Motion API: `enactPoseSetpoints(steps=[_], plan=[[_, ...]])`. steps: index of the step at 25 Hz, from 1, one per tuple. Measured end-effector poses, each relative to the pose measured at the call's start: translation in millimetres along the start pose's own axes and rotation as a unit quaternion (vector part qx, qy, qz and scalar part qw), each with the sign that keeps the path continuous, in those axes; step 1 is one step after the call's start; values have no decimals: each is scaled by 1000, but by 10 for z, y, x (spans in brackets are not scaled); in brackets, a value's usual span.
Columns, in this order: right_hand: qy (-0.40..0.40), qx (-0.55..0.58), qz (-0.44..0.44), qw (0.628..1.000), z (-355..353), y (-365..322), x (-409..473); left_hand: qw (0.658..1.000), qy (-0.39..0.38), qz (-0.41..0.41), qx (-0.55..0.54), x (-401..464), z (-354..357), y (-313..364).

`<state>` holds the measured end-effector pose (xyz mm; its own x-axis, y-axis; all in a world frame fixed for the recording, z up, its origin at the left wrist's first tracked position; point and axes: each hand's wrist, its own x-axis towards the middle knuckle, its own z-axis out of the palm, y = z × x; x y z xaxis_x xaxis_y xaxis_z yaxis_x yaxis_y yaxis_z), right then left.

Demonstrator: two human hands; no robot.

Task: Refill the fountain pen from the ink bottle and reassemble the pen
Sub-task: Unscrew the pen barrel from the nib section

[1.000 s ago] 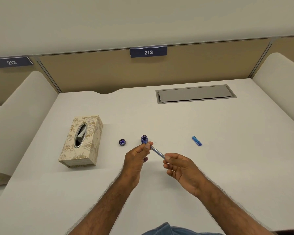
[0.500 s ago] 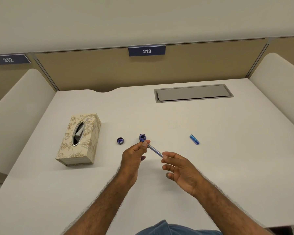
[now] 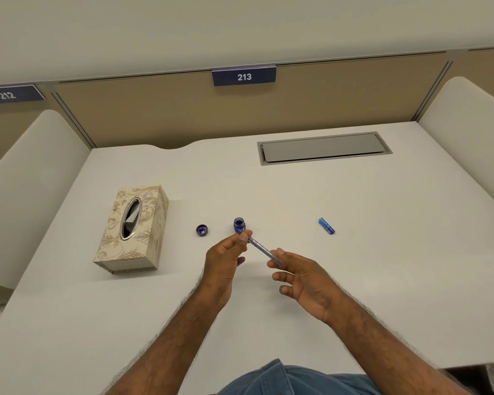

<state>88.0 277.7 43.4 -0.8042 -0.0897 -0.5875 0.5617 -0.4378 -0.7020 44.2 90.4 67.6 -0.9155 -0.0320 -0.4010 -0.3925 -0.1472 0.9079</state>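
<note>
Sitting at the far left of the white counter point(image 3: 354, 295), a patterned tissue box point(image 3: 131, 228) lies flat with its oval slot up. Right of it rests the small dark bottle cap point(image 3: 202, 230), then the open ink bottle point(image 3: 239, 224) — blue ink visible inside. The left hand point(image 3: 226, 262) pinches the front end of the pen point(image 3: 261, 248) between thumb and fingertip, just in front of the bottle's mouth. The pen slants down toward the right hand point(image 3: 305, 280), whose fingers are loosely spread, the upper fingertips touching the pen's rear end. Well apart to the right, a blue pen piece point(image 3: 326, 226) lies on the counter.
</note>
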Motion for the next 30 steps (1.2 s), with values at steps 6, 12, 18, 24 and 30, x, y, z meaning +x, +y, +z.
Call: enactPoseSetpoints(steps=[6, 12, 18, 24, 30], plan=[[-4, -13, -23, 1000, -1, 38, -15, 1000, -3, 0, -1, 2, 2, -21], [-18, -18, 7, 1000, 10, 21, -31, 1000, -4, -5, -4, 5, -7, -63], [-16, -34, -21, 999, -2, 36, -26, 1000, -2, -7, -6, 21, -14, -95], [-7, -31, -23, 999, -24, 55, -31, 1000, -6, -8, -3, 29, 1, -110], [-16, -28, -16, 999, -27, 31, -50, 1000, -3, -12, -1, 27, 16, -132]])
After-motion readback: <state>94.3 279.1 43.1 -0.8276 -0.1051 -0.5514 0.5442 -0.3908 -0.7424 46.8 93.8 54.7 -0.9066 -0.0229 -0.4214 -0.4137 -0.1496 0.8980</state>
